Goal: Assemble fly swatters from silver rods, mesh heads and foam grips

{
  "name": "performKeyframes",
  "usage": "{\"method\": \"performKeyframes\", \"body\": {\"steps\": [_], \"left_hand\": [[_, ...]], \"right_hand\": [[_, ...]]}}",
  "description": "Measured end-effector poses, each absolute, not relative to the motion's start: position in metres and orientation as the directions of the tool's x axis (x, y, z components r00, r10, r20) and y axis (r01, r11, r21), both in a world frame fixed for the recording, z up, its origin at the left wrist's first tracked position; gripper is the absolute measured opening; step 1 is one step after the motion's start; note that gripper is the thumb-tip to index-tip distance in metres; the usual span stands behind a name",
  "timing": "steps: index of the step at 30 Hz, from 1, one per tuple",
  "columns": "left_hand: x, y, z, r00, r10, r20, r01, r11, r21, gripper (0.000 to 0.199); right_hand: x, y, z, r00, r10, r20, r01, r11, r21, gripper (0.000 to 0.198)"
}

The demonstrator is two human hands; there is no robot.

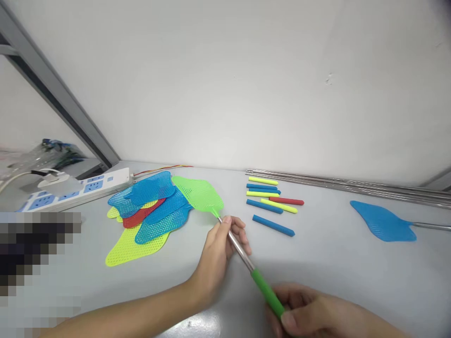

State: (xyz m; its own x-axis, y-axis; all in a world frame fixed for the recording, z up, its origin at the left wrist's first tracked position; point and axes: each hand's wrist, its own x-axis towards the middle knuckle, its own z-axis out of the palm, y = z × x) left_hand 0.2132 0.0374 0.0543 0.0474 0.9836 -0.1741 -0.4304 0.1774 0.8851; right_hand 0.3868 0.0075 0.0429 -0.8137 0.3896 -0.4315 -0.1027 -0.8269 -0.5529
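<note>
A fly swatter (200, 195) with a light green mesh head, a metal rod and a dark green handle slants across the middle of the view. My left hand (221, 244) grips its rod just below the head, thumb on top. Around the green handle, near the bottom edge, my right hand (299, 307) is closed. Left of the swatter head lies a pile of loose mesh heads, among them a blue head (155, 188), a red head (143, 213) and a yellow head (137, 249). Several loose handle sleeves lie to the right, including a blue sleeve (273, 225) and a red sleeve (287, 201).
Several thin metal rods (334, 182) lie along the wall at the back right. A blue fly swatter (384, 220) rests at the right. On the left are a white power strip (116, 177) with a plugged-in adapter and a grey metal frame (59, 84).
</note>
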Motion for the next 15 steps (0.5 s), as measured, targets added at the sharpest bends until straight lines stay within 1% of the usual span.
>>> {"method": "performKeyframes", "body": {"steps": [1,3,4,6,8,10,12,13,14,15], "left_hand": [[0.214,0.039,0.060,-0.001,0.977,-0.213,-0.472,0.187,0.862,0.022],[0.215,0.041,0.074,-0.048,0.955,-0.294,-0.524,0.227,0.821,0.011],[0.216,0.041,0.082,-0.057,0.952,-0.301,-0.540,0.224,0.811,0.007],[0.217,0.040,0.096,-0.046,0.971,-0.236,-0.559,0.171,0.811,0.006],[0.219,0.037,0.106,0.009,0.984,-0.177,-0.592,0.148,0.793,0.013],[0.221,0.033,0.111,0.078,0.988,-0.134,-0.625,0.153,0.765,0.023],[0.223,0.029,0.110,0.140,0.984,-0.113,-0.655,0.177,0.735,0.030],[0.224,0.027,0.108,0.152,0.982,-0.113,-0.666,0.187,0.722,0.031],[0.225,0.026,0.104,0.150,0.981,-0.121,-0.677,0.191,0.711,0.032],[0.226,0.026,0.100,0.132,0.982,-0.134,-0.685,0.188,0.704,0.033]], "right_hand": [[0.386,0.009,0.044,-0.816,0.409,-0.408,-0.142,-0.827,-0.544,0.022],[0.386,0.011,0.046,-0.829,0.414,-0.375,-0.189,-0.840,-0.509,0.014],[0.385,0.012,0.047,-0.837,0.406,-0.367,-0.201,-0.852,-0.484,0.013],[0.384,0.013,0.049,-0.852,0.367,-0.373,-0.187,-0.880,-0.438,0.012],[0.380,0.012,0.049,-0.850,0.342,-0.400,-0.162,-0.893,-0.419,0.010],[0.375,0.009,0.046,-0.838,0.341,-0.425,-0.130,-0.883,-0.451,0.008],[0.369,0.006,0.040,-0.839,0.332,-0.431,-0.066,-0.848,-0.525,0.018],[0.365,0.004,0.036,-0.847,0.299,-0.440,-0.001,-0.827,-0.562,0.024],[0.361,0.002,0.031,-0.842,0.276,-0.464,0.056,-0.811,-0.583,0.030],[0.357,0.000,0.025,-0.811,0.287,-0.509,0.077,-0.811,-0.580,0.032]]}}
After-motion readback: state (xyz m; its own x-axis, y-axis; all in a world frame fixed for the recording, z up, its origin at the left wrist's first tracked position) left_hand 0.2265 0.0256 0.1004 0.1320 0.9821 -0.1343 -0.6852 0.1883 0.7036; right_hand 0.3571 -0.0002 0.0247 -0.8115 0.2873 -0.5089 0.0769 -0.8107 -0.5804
